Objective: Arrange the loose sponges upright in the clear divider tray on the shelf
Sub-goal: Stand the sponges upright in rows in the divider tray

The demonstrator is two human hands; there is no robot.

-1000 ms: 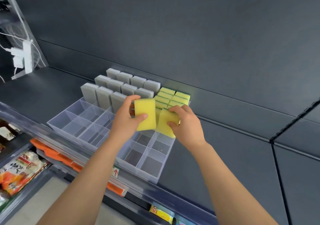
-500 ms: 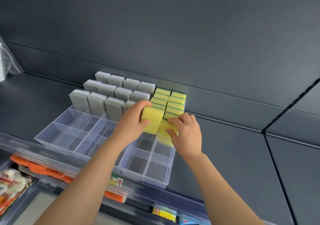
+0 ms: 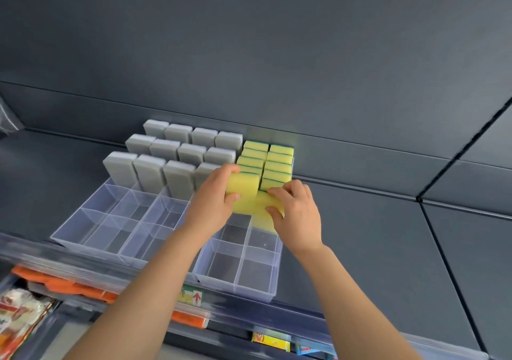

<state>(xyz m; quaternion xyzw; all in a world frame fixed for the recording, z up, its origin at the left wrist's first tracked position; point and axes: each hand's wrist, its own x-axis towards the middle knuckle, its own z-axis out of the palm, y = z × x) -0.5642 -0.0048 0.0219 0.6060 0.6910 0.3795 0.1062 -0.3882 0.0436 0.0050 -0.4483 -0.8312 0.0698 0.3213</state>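
On the dark shelf, the clear divider tray sits with its rear edge close to the back panel. Its rear compartments are filled and its front ones hold nothing.

1. Grey sponges stand upright in three rows across the left and centre of the tray.
2. Yellow-and-green sponges stand upright in two packed columns at the rear right.
3. I read both hands as busy. The left hand grips one yellow sponge between thumb and fingers. The right hand pinches a second yellow sponge along its near edge.

Change noted: one second ago both sponges were held high and clear of the tray, faces toward me. Half a second ago they had dropped toward the front of the yellow columns. Now the left sponge stands upright, touching the front of the left yellow column. The right sponge sits lower, its bottom part visible through the clear wall of the compartment in front of the right column. I cannot tell whether it stands fully square.

Assessment: this pair is in the seating step, and neither sponge is let go. I judge that each column gains one sponge. The front compartments remain to be filled, so the task looks to me well short of complete.
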